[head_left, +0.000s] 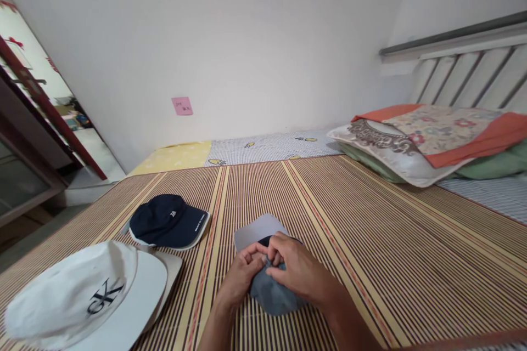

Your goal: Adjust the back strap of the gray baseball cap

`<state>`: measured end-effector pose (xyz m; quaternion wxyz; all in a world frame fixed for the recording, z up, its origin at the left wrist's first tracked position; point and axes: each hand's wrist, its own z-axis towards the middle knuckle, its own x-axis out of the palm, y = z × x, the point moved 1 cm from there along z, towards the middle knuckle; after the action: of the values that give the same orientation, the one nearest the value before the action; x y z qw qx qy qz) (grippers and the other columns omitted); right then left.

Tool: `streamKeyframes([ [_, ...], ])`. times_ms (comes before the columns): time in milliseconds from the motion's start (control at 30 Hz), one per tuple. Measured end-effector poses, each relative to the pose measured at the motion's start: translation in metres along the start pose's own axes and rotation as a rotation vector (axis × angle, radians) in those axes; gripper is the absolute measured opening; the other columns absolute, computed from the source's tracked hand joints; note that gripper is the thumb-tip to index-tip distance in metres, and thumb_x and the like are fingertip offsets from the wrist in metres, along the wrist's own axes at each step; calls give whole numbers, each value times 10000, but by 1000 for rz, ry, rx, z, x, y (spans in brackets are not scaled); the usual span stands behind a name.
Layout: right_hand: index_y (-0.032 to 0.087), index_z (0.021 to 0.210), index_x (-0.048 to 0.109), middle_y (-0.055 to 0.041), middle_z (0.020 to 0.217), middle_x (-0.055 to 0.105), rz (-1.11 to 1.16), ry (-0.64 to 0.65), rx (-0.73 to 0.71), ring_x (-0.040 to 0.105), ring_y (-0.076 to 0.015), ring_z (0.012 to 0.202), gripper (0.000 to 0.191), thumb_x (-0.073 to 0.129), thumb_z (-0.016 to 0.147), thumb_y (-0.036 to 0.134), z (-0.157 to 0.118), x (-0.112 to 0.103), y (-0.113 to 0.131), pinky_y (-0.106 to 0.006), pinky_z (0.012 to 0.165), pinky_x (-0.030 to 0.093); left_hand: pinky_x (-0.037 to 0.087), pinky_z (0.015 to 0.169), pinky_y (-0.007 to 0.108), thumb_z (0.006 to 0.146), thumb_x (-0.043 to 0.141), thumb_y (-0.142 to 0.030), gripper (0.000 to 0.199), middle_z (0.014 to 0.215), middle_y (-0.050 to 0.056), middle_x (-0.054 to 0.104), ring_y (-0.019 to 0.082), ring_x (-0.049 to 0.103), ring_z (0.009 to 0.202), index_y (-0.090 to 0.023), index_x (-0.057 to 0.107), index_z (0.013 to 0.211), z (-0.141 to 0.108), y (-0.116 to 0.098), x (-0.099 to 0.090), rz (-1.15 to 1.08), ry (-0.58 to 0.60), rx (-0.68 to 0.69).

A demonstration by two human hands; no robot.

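A grey-blue baseball cap [275, 295] lies on the striped mat in front of me, its lighter brim [257, 228] pointing away. My left hand [247, 270] is closed at the cap's near side, fingertips pinching its fabric edge. Close beside it, my right hand [290, 263] bends over the cap with its fingers closed on the same spot. What exactly the fingertips pinch is partly hidden. To the left sits a navy cap [164, 222] with a white-edged brim. Nearer to me rests a white cap [74, 290] with black letters, partly over another pale brim [168, 279].
The striped mat [370, 241] covers the bed. Folded pillows and bedding [448, 131] are stacked at the right by a white slatted headboard [473, 77]. A pink note [181, 106] sticks to the wall behind. At far left a doorway opens to another room.
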<state>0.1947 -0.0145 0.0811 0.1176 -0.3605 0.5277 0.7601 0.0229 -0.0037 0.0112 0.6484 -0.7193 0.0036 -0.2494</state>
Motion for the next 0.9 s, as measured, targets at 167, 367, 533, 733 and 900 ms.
streamKeyframes([
  [167, 206, 812, 471, -4, 881, 558, -114, -25, 2, 534, -147, 759, 221, 581, 820, 14, 2, 10, -4, -277, 696, 343, 394, 601, 202, 713, 914, -487, 428, 752, 24, 733, 119, 603, 623, -159, 704, 890, 1, 5, 0, -21, 6, -2],
  [367, 198, 845, 522, -35, 894, 604, -284, -66, -12, 560, -167, 753, 128, 519, 882, 75, 5, 19, -3, -307, 670, 305, 406, 601, 197, 728, 909, -442, 379, 711, -1, 727, 113, 603, 598, -173, 693, 884, 2, 4, 3, 7, -19, 34],
  [533, 195, 865, 573, -33, 859, 613, -280, -87, -85, 541, -163, 728, 135, 515, 851, 74, 5, 25, 0, -314, 647, 285, 464, 671, 230, 734, 899, -391, 321, 709, 0, 727, 153, 661, 660, -174, 714, 882, 1, 2, 8, 16, 8, 45],
  [733, 189, 807, 551, -10, 826, 576, -190, -65, -99, 498, -141, 681, 155, 533, 826, 37, 2, 25, 14, -294, 618, 280, 465, 688, 226, 771, 861, -347, 240, 718, 9, 723, 158, 647, 714, -161, 711, 755, -1, -2, 9, 98, -11, 118],
  [900, 193, 760, 585, 13, 783, 610, 148, -70, -68, 569, -139, 723, 149, 595, 877, 100, 0, 5, 11, -265, 665, 376, 456, 665, 202, 758, 889, -368, 293, 739, 11, 727, 130, 633, 676, -159, 690, 802, -2, -5, 5, 4, 22, 70],
])
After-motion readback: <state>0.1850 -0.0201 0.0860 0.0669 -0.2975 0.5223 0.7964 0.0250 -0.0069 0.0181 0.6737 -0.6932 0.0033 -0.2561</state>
